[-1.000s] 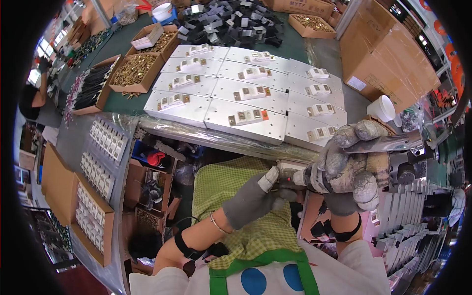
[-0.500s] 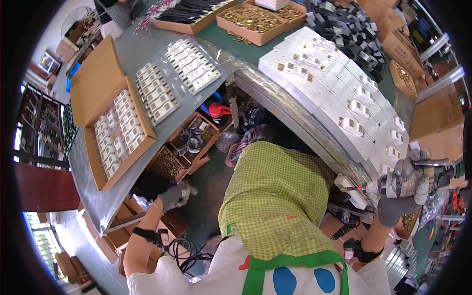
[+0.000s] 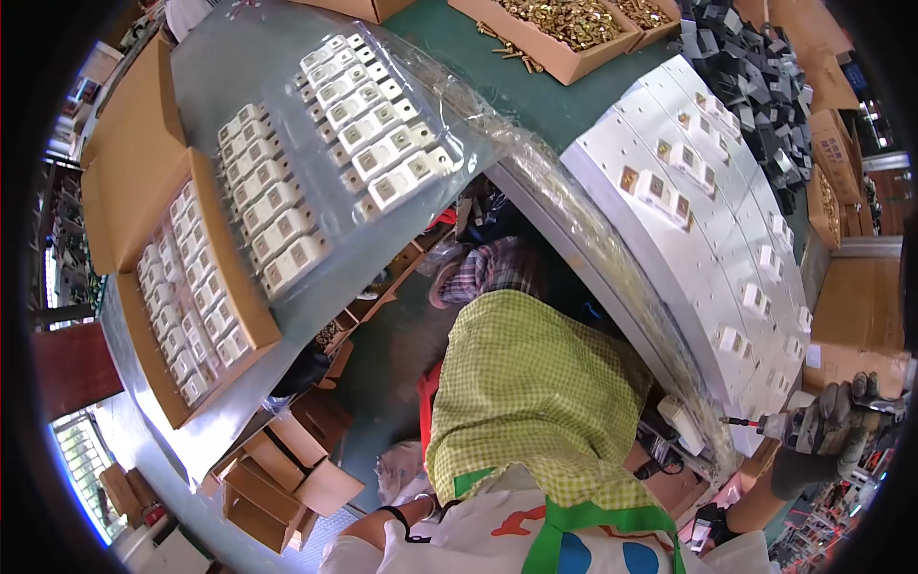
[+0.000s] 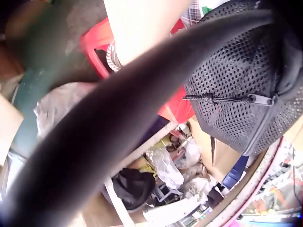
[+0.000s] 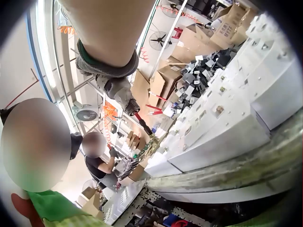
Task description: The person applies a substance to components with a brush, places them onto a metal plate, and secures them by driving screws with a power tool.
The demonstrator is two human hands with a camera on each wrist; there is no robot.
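My gloved right hand (image 3: 830, 421) grips a power screwdriver (image 3: 775, 425) at the right of the head view. The driver's dark bit (image 3: 736, 421) points left, near the front edge of the metal cases (image 3: 660, 124). In the right wrist view, the gloved hand (image 5: 113, 87) holds the driver (image 5: 130, 105) beside these cases. White terminal blocks (image 3: 660, 196) sit on top of them. My left forearm (image 3: 378, 528) is low beside the apron (image 3: 535, 392), and the left hand itself is hidden. In the left wrist view, a blurred black strap crosses in front of that forearm (image 4: 142, 28).
On the left table, white blocks lie in rows (image 3: 378, 124) beside an open carton (image 3: 253, 311) holding more. Brass screws fill a box (image 3: 574, 67) at the back. Empty cartons (image 3: 258, 507) stand on the floor at lower left. A black mesh bag (image 4: 232, 80) hangs near the left arm.
My left hand has left the driver, dropped toward the lower left and gone out of sight. The head view has swung left. My right hand keeps hold of the driver.
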